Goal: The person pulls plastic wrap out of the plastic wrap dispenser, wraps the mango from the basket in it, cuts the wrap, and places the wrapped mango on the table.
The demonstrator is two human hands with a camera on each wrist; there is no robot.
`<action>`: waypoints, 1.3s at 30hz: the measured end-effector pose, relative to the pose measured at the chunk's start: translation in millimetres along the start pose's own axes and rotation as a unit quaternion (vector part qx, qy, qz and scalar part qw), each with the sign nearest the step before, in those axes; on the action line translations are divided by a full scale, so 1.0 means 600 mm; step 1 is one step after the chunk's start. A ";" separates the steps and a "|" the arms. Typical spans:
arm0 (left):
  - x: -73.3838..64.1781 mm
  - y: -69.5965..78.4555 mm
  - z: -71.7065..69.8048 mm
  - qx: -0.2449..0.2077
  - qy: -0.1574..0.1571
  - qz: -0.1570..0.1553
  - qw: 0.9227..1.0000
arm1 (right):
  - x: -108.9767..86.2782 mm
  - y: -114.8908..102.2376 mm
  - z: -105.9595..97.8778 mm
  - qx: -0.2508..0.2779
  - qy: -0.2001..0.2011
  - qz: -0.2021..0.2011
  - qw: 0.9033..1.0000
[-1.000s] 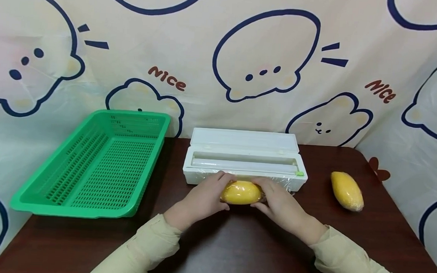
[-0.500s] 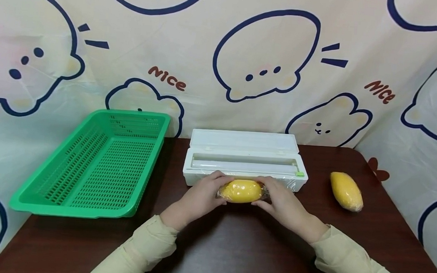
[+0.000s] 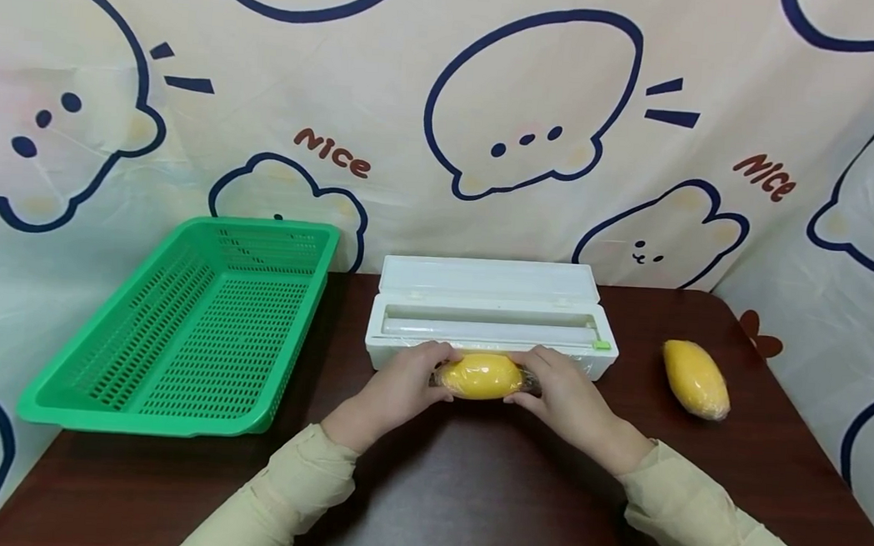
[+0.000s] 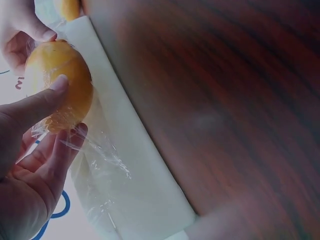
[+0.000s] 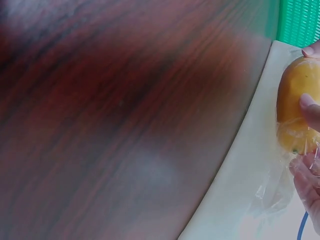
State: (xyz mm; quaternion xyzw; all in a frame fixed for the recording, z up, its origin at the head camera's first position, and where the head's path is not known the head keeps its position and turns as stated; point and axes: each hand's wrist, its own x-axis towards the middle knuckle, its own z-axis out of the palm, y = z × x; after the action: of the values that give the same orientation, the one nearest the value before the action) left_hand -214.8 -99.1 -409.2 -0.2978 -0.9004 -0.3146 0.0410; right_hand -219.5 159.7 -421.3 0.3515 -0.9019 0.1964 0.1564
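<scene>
Cartoon-printed pale curtain [image 3: 522, 236] behind dark wood table [image 3: 469, 492].

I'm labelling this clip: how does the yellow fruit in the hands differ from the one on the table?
The left hand and right hand grip the held fruit; the other fruit rests on the table. The held fruit lies crosswise, the other fruit diagonally. Loose film hangs beside the held fruit; the other fruit's film looks snug. Both are yellow and wrapped.

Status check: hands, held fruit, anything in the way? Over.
Left hand, right hand: both holding fruit, one at each end. Clear film over it, held before white box. Second fruit off right, apart; nothing seen in the way.
</scene>
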 end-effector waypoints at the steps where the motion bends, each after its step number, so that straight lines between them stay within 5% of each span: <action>1: 0.000 -0.001 0.001 -0.001 -0.001 -0.002 1.000 | 0.000 0.000 0.001 -0.001 0.001 -0.002 1.000; 9: 0.013 -0.010 -0.001 -0.010 -0.019 -0.021 1.000 | 0.011 0.005 0.006 0.000 -0.001 -0.004 1.000; 18: 0.023 -0.018 -0.003 -0.007 -0.034 -0.002 0.999 | 0.019 0.010 0.010 -0.008 -0.020 0.004 1.000; 33: 0.031 -0.019 -0.007 -0.010 -0.082 -0.033 0.996 | 0.028 0.014 0.006 0.001 -0.070 0.012 0.997; 39: 0.033 -0.010 -0.014 0.002 -0.100 -0.024 0.995 | 0.032 0.015 -0.002 0.024 -0.111 0.024 0.993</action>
State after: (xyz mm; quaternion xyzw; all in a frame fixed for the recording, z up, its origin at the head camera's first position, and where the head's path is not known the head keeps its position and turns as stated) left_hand -235.5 -97.7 -400.5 -0.3061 -0.9075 -0.2822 -0.0560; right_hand -239.1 155.7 -414.5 0.3528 -0.9169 0.1819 0.0418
